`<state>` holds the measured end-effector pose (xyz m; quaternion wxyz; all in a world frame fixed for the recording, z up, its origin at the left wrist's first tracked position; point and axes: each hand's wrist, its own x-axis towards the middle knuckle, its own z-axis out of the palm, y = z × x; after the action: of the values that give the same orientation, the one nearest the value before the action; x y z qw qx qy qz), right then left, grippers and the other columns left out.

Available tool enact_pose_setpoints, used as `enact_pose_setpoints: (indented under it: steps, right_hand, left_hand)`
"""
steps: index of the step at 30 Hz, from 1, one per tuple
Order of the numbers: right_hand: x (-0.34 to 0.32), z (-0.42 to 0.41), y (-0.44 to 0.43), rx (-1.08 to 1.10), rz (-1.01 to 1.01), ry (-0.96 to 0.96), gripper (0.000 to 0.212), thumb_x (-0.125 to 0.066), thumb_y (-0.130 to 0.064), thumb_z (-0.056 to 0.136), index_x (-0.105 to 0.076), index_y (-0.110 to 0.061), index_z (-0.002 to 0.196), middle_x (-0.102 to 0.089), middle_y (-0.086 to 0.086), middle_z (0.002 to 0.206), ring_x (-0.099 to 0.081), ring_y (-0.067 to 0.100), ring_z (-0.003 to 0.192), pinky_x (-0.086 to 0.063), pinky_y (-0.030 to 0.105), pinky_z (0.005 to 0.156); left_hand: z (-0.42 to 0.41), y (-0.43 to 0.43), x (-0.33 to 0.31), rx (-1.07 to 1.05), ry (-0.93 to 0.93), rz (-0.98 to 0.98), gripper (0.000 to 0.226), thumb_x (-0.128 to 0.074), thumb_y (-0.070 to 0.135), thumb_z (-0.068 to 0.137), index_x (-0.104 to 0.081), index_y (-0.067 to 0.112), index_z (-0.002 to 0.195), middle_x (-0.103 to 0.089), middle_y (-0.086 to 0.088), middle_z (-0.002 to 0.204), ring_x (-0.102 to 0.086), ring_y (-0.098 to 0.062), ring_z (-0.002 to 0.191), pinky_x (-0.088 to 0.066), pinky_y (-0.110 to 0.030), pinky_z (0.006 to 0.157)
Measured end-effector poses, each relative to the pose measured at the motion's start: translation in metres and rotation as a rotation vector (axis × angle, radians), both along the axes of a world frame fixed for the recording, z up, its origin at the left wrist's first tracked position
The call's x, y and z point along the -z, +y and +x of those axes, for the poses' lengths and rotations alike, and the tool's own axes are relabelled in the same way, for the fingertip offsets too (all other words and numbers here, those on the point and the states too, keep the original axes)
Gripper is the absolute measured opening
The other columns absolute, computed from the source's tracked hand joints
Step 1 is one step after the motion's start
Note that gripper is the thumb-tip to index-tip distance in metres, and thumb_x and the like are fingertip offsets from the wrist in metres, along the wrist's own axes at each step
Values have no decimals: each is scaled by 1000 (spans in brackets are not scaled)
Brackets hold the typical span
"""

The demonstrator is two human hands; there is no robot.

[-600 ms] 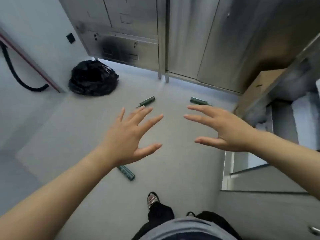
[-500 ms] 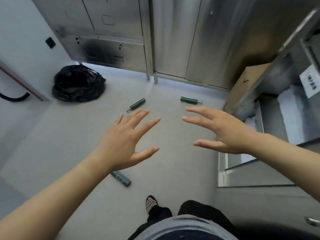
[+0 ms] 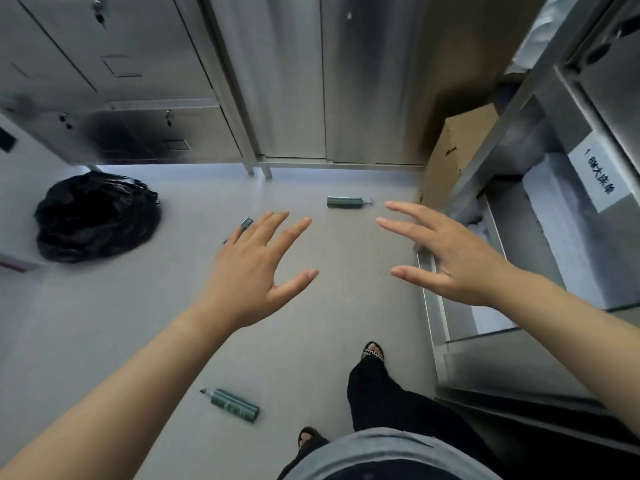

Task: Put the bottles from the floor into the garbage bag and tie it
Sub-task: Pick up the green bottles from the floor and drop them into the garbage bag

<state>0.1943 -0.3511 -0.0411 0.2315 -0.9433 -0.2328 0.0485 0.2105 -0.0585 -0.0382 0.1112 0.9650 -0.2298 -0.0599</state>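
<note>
I see both hands spread and empty: left hand [image 3: 256, 268], right hand [image 3: 446, 258]. 3 green bottles lie on the floor [image 3: 104, 323]: one [image 3: 345, 202] beyond the fingers, one [image 3: 245, 224] partly behind the left fingers, one [image 3: 234, 405] beneath the left forearm. The black garbage bag [image 3: 97, 216] sits well left.

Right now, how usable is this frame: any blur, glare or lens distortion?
Head view: wide-angle bending bows the cabinet edges; soft overall, the shelf label text barely readable; bright glare under the cabinets; both hands, left hand and right hand, fairly sharp; garbage bag nearly featureless black.
</note>
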Motion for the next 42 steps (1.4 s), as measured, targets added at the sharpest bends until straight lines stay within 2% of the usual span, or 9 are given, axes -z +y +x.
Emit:
enact_pose_setpoints:
  steps: [9, 18, 24, 30, 34, 42]
  right_hand:
    - [8, 127, -31, 5, 96, 14, 63, -36, -71, 82, -30, -44, 139, -24, -15, 152, -30, 7, 135, -31, 33, 106]
    - [27, 245, -4, -67, 57, 60, 65, -35, -72, 80, -29, -46, 139, -25, -15, 152, -29, 9, 136, -30, 31, 105]
    - [41, 327, 11, -6, -34, 111, 64, -32, -74, 80, -25, -49, 139, -21, -18, 153, -25, 5, 137, -25, 25, 104]
    - [37, 396, 18, 143, -22, 141, 67, -30, -78, 78, -28, -48, 138, -23, -20, 151, -29, 6, 136, -32, 32, 108]
    - [42, 439, 20, 207, 14, 168, 71, -26, -80, 77, -29, -46, 139, -24, -18, 152, -29, 7, 137, -31, 32, 108]
    - [105, 537, 9, 120, 22, 264, 70, -30, -75, 77, -30, -44, 140, -25, -15, 152, -27, 9, 138, -26, 29, 111]
  left_hand:
    - [108, -41, 5, -94, 47, 20, 73, -20, 72, 79, -19, 41, 145, -28, 2, 155, -23, -21, 143, -24, -48, 114]
    - [200, -5, 17, -171, 77, 44, 75, -18, 74, 77, -21, 40, 145, -29, 1, 154, -24, -21, 143, -25, -50, 113]
    - [313, 19, 30, -115, 91, 43, 77, -15, 74, 76, -18, 41, 145, -26, 2, 155, -19, -19, 145, -17, -49, 116]
    - [426, 26, 34, 1, 67, 40, 75, -17, 73, 79, -25, 38, 144, -33, 0, 153, -26, -21, 142, -22, -51, 114]
    - [479, 23, 45, 24, 96, 73, 75, -13, 75, 79, -20, 41, 145, -29, 1, 154, -22, -20, 144, -19, -51, 115]
    - [546, 8, 94, -63, 168, 109, 79, -11, 76, 76, -21, 40, 145, -26, 3, 156, -17, -17, 145, -15, -49, 116]
